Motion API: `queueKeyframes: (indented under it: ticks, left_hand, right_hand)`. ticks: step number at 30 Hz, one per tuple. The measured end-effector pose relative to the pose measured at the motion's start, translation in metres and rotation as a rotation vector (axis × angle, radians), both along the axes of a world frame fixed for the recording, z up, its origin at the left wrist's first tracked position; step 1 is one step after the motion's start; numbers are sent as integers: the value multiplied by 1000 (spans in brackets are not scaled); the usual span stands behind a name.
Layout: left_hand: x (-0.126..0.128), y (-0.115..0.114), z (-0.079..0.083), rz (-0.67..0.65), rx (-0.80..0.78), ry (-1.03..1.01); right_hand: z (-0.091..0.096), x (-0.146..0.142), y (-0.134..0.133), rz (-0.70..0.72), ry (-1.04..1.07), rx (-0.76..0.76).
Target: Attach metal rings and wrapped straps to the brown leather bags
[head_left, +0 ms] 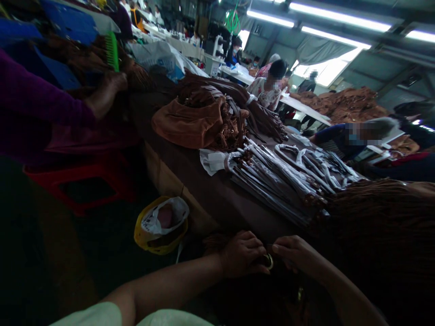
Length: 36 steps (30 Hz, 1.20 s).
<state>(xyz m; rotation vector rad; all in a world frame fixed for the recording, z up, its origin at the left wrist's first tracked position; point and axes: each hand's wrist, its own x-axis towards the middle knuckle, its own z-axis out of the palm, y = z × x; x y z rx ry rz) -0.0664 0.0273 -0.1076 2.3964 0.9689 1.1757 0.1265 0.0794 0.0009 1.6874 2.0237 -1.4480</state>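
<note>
My left hand [242, 254] and my right hand [295, 253] meet at the near edge of the dark table [204, 190]. Both have their fingers curled in a pinch around a small gold metal ring [268, 261] fixed to dark brown fringed material [374, 217] that lies in front of me. The material under my hands is in shadow and hard to make out. Just beyond my hands lies a bundle of plastic-wrapped brown straps [285, 176].
A brown leather bag pile [200, 120] sits further up the table. At the left, a person in a purple sleeve [41, 104] holds a green comb [111, 50] over fringe. A red stool [81, 181] and a yellow bin [159, 226] stand on the floor. Other workers sit at far tables.
</note>
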Motion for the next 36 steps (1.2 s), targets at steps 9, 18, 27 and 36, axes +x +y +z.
queueKeyframes:
  ticks: [9,18,27,36]
  left_hand:
    - [1,-3,1,-29,2,24]
    - [6,-8,-13,-127,48,74]
    - [5,-7,-7,-125,12,30]
    - [1,-15,-3,-132,-162,-21]
  right_hand:
    - [5,-3,10,92,-36,-87]
    - [7,-1,13,232,-7,-190]
    - [3,11,-4,136,65,-227]
    - [3,10,-31,51,43,-144]
